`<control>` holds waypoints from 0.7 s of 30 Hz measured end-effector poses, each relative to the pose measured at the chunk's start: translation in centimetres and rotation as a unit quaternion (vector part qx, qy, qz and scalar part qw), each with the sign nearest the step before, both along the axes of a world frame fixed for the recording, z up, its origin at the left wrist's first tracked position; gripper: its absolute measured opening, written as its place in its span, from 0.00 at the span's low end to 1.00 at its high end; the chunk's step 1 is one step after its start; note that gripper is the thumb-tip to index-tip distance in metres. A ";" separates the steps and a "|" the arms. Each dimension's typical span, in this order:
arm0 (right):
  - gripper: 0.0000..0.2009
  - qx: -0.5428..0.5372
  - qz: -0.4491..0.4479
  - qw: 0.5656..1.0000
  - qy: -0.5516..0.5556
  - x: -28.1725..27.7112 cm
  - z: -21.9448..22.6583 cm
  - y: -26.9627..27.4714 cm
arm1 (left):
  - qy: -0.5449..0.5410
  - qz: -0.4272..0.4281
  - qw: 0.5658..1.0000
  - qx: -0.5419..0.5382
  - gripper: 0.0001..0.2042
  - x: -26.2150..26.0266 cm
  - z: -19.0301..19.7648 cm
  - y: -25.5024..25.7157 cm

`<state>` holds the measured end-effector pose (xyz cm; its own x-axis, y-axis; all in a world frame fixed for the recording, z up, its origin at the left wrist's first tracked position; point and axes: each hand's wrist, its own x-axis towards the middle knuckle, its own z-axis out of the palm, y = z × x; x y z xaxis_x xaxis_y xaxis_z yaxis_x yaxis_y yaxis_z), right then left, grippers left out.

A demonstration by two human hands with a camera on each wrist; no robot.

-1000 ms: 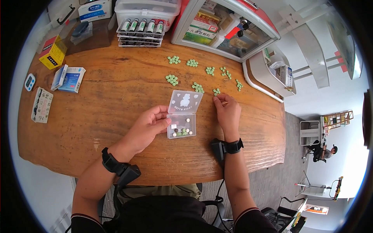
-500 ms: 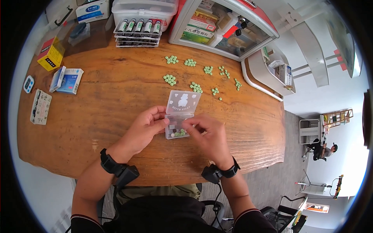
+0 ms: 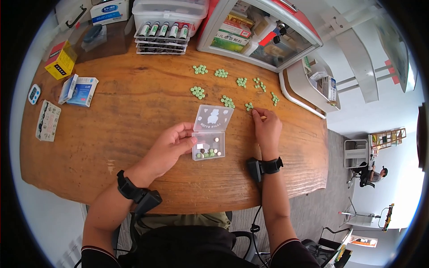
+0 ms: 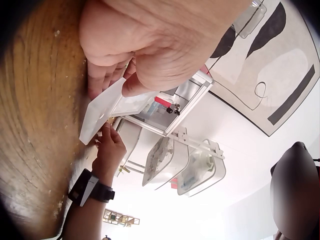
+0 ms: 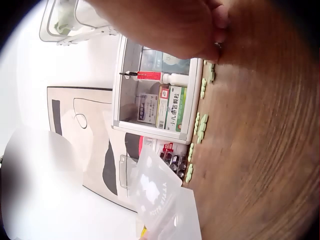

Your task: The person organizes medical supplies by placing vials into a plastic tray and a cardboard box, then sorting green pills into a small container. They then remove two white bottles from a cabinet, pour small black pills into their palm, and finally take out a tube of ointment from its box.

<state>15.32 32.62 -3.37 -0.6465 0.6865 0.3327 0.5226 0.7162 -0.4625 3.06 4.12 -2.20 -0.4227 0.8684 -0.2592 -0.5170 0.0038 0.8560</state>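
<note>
In the head view the left hand [image 3: 166, 147] grips the left side of a clear box [image 3: 208, 145], its thumb over the edge. The printed lid [image 3: 213, 117] stands up; green, white and dark pills lie inside. At the small group of green pills [image 3: 249, 106], the right hand [image 3: 267, 129] has thumb and forefinger together on the table, pinching a green pill that they mostly hide. The left wrist view shows the left hand [image 4: 150, 45] at the box [image 4: 102, 110]; in the right wrist view the right hand [image 5: 170, 25] is low over the wood.
Several other clusters of green pills [image 3: 198, 92] lie beyond the box. Behind them stand a tray of small bottles [image 3: 161, 38] and a glass-fronted cabinet [image 3: 259, 33]. Medicine boxes [image 3: 82, 91], a timer [image 3: 34, 94] and a patterned box [image 3: 48, 120] are at the left.
The right hand went from the pills to over the box, then back to the pills at the right. A green pill now shows at the box's lower left corner. The left hand keeps its hold.
</note>
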 end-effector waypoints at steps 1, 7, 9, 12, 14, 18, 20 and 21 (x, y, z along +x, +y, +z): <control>0.10 0.000 -0.002 1.000 -0.001 0.2 0.1 -0.3 | -0.001 -0.002 1.000 0.000 0.17 0.0 0.0 0.0; 0.08 -0.065 -0.009 0.998 -0.020 0.7 1.2 -1.6 | 0.002 -0.001 1.000 -0.007 0.17 0.0 0.3 0.0; 0.07 -0.126 -0.002 0.992 -0.028 0.7 1.9 -2.3 | -0.001 -0.004 1.000 -0.012 0.17 0.0 0.4 0.1; 0.07 -0.142 0.032 0.989 -0.032 1.0 2.3 -3.4 | 0.008 0.000 1.000 -0.010 0.17 0.0 0.1 0.0; 0.07 -0.147 0.043 0.988 -0.034 1.3 2.8 -4.2 | 0.010 0.000 1.000 -0.009 0.17 0.0 0.1 0.0; 0.08 -0.140 0.075 0.987 -0.034 1.2 3.2 -5.2 | 0.011 -0.001 1.000 -0.006 0.17 0.0 0.2 0.1; 0.07 -0.130 0.074 0.988 -0.043 1.2 3.0 -5.0 | 0.008 -0.003 1.000 -0.009 0.17 0.1 0.1 0.1; 0.07 -0.119 0.075 0.989 -0.051 1.1 3.0 -4.9 | 0.005 -0.003 1.000 -0.012 0.17 0.0 0.1 0.1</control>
<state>16.37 27.72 -0.37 -0.7691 0.6310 0.1014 0.4713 0.6671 -0.5769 3.08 4.25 -2.10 -0.4205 0.8645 -0.2755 -0.5089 0.0266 0.8604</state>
